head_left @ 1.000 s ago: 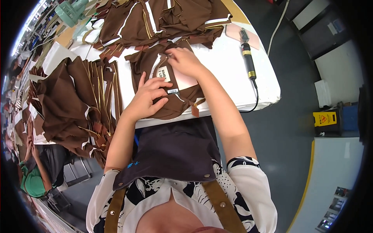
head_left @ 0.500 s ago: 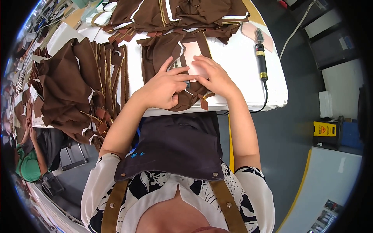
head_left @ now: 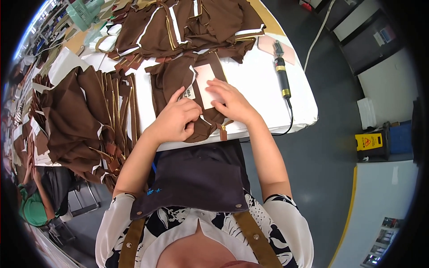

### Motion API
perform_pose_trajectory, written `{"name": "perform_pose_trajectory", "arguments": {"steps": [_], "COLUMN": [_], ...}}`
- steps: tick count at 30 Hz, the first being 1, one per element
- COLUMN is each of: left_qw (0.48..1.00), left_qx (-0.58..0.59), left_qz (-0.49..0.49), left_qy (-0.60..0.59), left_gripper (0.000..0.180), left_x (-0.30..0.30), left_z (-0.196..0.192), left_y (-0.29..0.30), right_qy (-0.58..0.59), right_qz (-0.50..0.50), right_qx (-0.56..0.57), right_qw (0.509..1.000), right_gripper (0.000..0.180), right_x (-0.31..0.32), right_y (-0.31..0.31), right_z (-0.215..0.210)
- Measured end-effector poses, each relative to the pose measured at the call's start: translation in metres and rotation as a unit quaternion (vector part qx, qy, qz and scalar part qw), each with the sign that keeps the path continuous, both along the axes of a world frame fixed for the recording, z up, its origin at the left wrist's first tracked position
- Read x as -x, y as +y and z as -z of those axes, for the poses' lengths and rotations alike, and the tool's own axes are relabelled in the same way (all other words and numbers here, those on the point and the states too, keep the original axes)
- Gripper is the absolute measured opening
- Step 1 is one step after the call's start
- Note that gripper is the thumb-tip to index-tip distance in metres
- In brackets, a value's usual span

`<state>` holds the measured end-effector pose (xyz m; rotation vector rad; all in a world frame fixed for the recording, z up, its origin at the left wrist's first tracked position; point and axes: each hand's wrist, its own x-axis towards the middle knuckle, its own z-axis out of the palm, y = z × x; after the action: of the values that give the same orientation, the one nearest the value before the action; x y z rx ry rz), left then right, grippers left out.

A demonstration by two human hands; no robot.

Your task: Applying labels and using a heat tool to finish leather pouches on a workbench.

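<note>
Both hands press a brown garment piece (head_left: 178,80) on the white bench (head_left: 263,85): left hand (head_left: 176,120) fingers curled pinching fabric, right hand (head_left: 230,102) fingers flat on a pale card (head_left: 204,76). Brown zippered pieces (head_left: 85,120) pile left and far; a black handheld tool (head_left: 281,73) lies right.

The person wears a short-sleeved white blouse printed with dark leaf and flower shapes, under a dark charcoal bib apron with tan-brown shoulder straps fixed by round metal rivets and small blue stitched marking near one upper corner; both forearms and hands are bare, no gloves.
</note>
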<state>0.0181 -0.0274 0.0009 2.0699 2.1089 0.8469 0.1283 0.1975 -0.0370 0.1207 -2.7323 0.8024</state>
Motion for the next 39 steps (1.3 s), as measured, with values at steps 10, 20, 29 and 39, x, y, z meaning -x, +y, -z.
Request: {"name": "perform_pose_trajectory", "arguments": {"steps": [10,20,29,39], "left_qw": [0.996,0.993,0.995,0.992], "left_qx": [-0.087,-0.11,-0.075,-0.091], "left_qz": [-0.017,-0.001,-0.016,-0.037], "left_qy": [0.01,0.046,0.067,0.076], "left_gripper": [0.016,0.021,0.015,0.011], "left_x": [-0.003,0.0,-0.01,-0.011], "left_z": [0.018,0.028,0.014,0.019], "left_y": [-0.005,-0.006,-0.01,-0.015], "right_qy": [-0.058,0.039,-0.17,-0.173], "right_qz": [0.505,0.384,0.279,0.269], "right_qx": [-0.183,0.279,0.276,0.196], "right_qw": [0.841,0.879,0.904,0.927], "right_gripper": [0.056,0.05,0.05,0.05], "right_x": [-0.052,-0.116,-0.148,-0.146], "right_y": [0.112,0.03,-0.077,-0.108], "right_z": [-0.008,-0.029,-0.055,-0.063]}}
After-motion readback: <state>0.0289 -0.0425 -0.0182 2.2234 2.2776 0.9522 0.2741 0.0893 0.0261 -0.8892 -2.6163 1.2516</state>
